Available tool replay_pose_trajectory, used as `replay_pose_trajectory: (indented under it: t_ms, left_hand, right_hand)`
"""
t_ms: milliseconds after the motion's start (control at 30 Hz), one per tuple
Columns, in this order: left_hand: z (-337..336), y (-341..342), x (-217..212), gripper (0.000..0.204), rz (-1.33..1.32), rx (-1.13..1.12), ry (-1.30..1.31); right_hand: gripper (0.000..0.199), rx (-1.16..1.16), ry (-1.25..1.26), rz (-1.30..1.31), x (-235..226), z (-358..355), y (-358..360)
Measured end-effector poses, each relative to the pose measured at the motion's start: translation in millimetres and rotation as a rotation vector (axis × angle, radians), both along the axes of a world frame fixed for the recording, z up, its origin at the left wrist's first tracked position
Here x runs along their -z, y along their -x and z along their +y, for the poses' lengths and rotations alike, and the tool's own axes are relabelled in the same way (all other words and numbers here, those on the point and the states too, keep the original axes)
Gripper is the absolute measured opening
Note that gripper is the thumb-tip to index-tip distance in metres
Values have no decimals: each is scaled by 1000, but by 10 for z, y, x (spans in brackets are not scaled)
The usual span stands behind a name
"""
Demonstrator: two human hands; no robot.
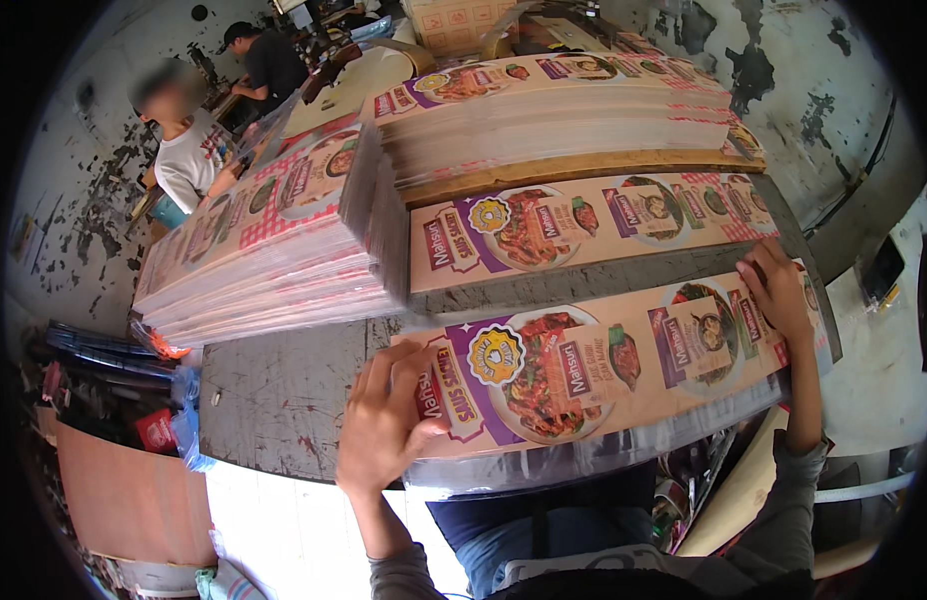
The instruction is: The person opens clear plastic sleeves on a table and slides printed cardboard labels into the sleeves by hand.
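Printed carton flat under our hands

We see the long tan food-picture flat (604, 365) lying level at the table's near edge, held at both ends.

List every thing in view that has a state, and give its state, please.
Left hand: flat on the near printed sheet, fingers spread.
Right hand: pressing the sheet's far end.
Near printed sheet: lying flat at the table edge.
Left stack: piled high, sheets fanned.
Back stack: piled on a wooden board.
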State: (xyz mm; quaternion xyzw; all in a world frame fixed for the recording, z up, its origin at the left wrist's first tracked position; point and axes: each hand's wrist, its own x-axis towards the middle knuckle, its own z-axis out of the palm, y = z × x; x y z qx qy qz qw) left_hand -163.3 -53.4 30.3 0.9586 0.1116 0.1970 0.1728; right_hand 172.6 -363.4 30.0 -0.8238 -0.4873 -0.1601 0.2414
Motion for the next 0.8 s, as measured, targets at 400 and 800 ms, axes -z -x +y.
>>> replay_pose_trajectory:
  t_ms: [400,800]
  left_hand:
    - [-95,-117,138,72,55,-156,-9]
    - [-158,-130,211,54,-69,-269,166]
  right_hand:
    - [19,226,58,137,-60,-599,161]
    - [28,254,-10,146,22,-459,116]
